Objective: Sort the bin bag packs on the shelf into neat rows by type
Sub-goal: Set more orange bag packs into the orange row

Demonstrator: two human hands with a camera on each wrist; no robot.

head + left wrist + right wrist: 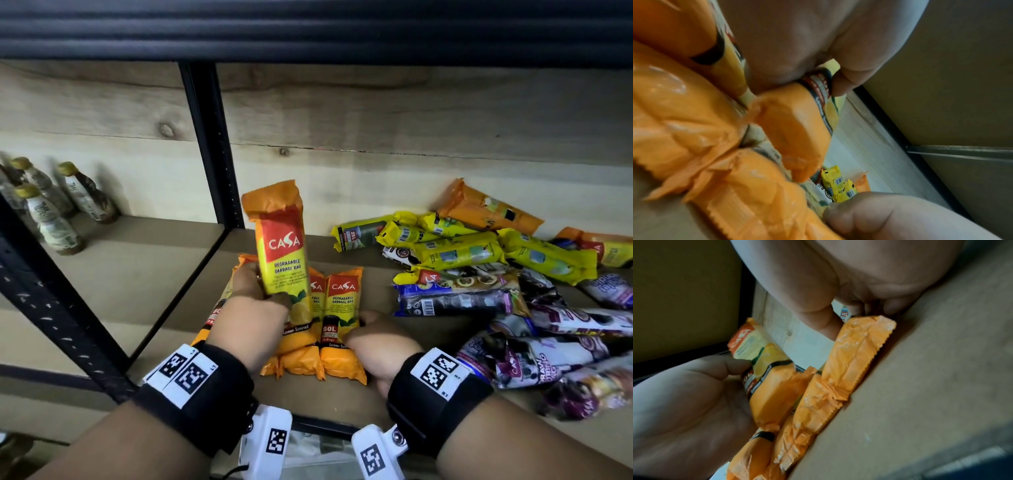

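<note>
My left hand (262,289) grips an orange and yellow Casa bin bag pack (281,246) and holds it upright above the row; the left wrist view shows its orange end (793,126) under my palm. Several matching orange packs (301,363) lie flat side by side on the shelf board (342,401). My right hand (368,330) holds the rightmost pack of that row (340,308), with thumb and fingers round its far end (859,353). To the right lies a mixed heap: yellow packs (459,250), a black and blue pack (455,301), purple and white packs (548,353), and more orange packs (486,209).
A black upright post (212,150) stands just left of the row, with a black rail along the shelf's left side. Several bottles (51,212) stand in the bay to the left. A dark shelf (308,31) hangs overhead, and a wooden wall closes the back.
</note>
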